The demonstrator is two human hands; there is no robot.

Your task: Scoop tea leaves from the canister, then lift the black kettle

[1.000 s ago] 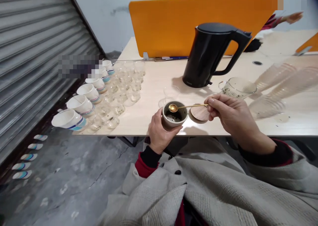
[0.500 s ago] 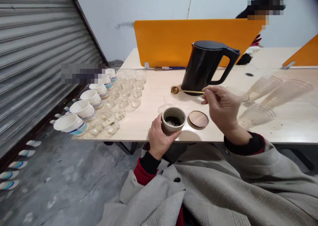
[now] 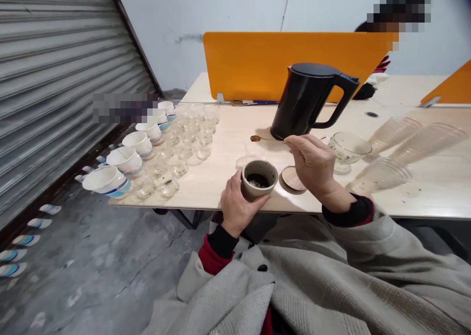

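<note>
Two rows of small cups, white ceramic ones (image 3: pixel 127 159) and clear glass ones (image 3: pixel 191 129), are lined along the pale wooden worktop (image 3: pixel 235 124), which is backed by an orange divider panel (image 3: pixel 257 63) and flanked by a grey roller shutter (image 3: pixel 47 80). A small grey ceramic jar (image 3: pixel 258 179) at the near edge is clasped by the left hand (image 3: pixel 237 205). A slim gold spoon (image 3: pixel 265 139) is pinched by the right hand (image 3: pixel 312 166), raised above a clear glass cup (image 3: pixel 255 147) before the black electric kettle (image 3: pixel 309 102). The round wooden lid (image 3: pixel 290 179) is partly hidden; the spoon's contents cannot be made out.
</note>
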